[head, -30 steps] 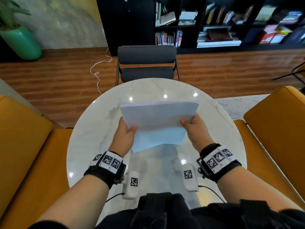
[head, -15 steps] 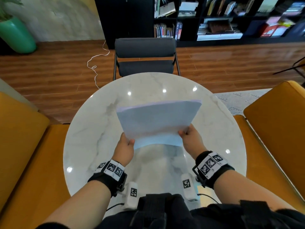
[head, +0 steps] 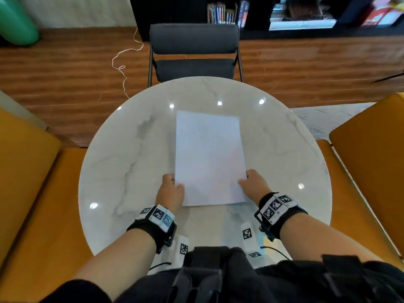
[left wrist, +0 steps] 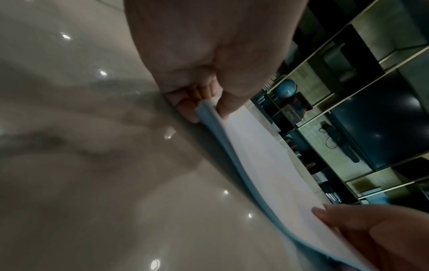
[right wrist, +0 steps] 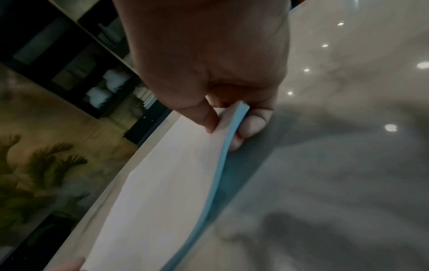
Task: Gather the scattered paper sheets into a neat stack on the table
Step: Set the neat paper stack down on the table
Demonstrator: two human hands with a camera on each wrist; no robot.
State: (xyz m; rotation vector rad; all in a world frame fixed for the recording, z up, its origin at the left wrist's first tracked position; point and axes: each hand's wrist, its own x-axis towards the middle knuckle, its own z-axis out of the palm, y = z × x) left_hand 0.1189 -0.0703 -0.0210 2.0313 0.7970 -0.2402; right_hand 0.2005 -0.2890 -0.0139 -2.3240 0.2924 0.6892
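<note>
Round marble desk (head: 113,162) carries the stack (head: 208,158) near its centre, far end down and near end raised. Your left hand (head: 171,191) and right hand (head: 253,183) each pinch a near corner, thumb on top. You appear to be setting it down; next, lower that edge flat and release evenly so no sheet slides.

Green pot (head: 15,20) cut off at top-left edge; bookshelf (head: 306,16) blurred; book titles unreadable.
</note>
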